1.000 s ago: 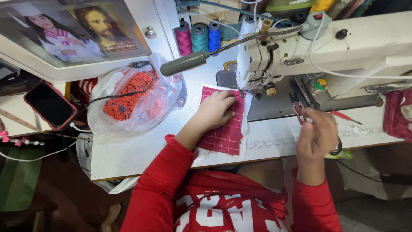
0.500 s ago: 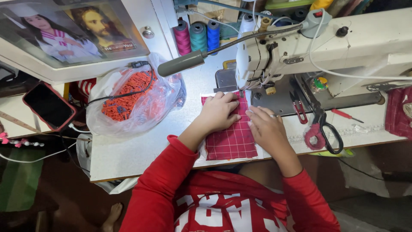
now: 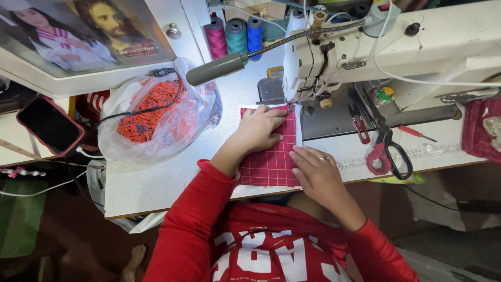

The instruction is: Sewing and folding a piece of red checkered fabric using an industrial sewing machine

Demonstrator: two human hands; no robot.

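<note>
At frame centre, the red checked fabric (image 3: 271, 162) lies flat on the desk (image 3: 156, 183), long axis running up toward the sewing machine (image 3: 334, 57). Both hands, left hand (image 3: 261, 128) and right hand (image 3: 315, 175), press it with open palms.

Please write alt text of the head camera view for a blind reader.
Both hands, left hand and right hand, press flat on a red checked cloth at a white sewing machine. Scissors lie at the right, a plastic bag at the left.
</note>
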